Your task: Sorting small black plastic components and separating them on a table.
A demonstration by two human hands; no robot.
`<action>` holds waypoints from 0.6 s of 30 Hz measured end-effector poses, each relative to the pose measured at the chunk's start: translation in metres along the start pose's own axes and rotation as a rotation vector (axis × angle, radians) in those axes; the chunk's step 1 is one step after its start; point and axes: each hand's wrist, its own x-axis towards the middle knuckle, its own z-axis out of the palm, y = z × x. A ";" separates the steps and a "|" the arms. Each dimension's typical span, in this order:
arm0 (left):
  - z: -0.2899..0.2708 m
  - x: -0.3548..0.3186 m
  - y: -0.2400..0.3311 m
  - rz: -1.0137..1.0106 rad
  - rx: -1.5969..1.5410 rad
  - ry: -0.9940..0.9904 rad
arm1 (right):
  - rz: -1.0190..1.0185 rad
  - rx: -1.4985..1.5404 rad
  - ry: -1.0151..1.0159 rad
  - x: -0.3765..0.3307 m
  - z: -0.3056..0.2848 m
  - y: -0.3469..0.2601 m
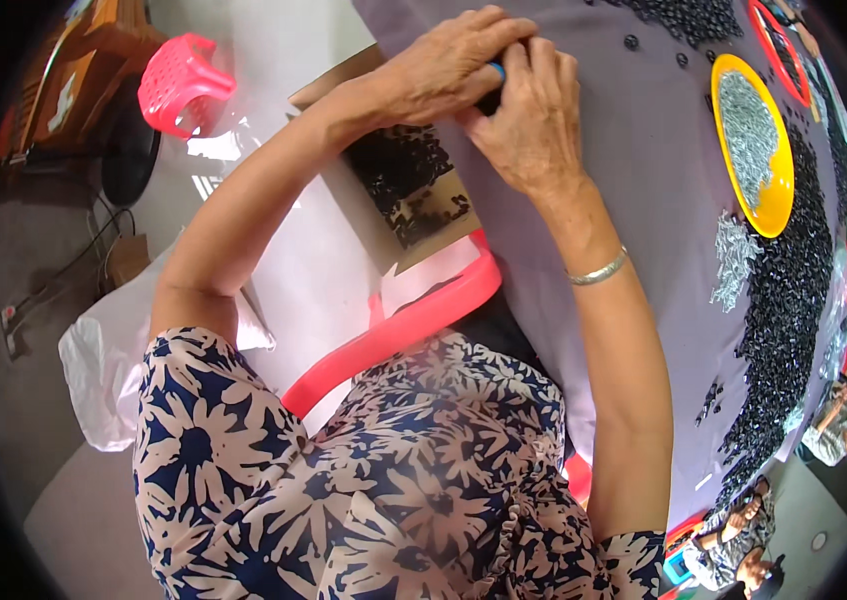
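My left hand (443, 65) and my right hand (533, 115) meet at the near edge of a grey-covered table (643, 180). Between their fingers they pinch a small dark part with a blue bit (495, 72), mostly hidden by the fingers. A silver bangle (598, 270) circles my right wrist. My floral dress fills the lower picture.
A yellow bowl (781, 190) of small silver parts sits at the right, beside a heap of small black parts (788, 300) and loose silver ones (733, 255). A cardboard box (413, 185) with black parts lies left of the table, above a red plastic rim (413, 320). A pink stool (181, 80) stands farther left. Another person's hands (743, 520) show at lower right.
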 end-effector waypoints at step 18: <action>-0.104 -0.054 0.104 0.400 -0.276 0.844 | 0.044 0.790 0.483 -0.057 -0.249 -0.138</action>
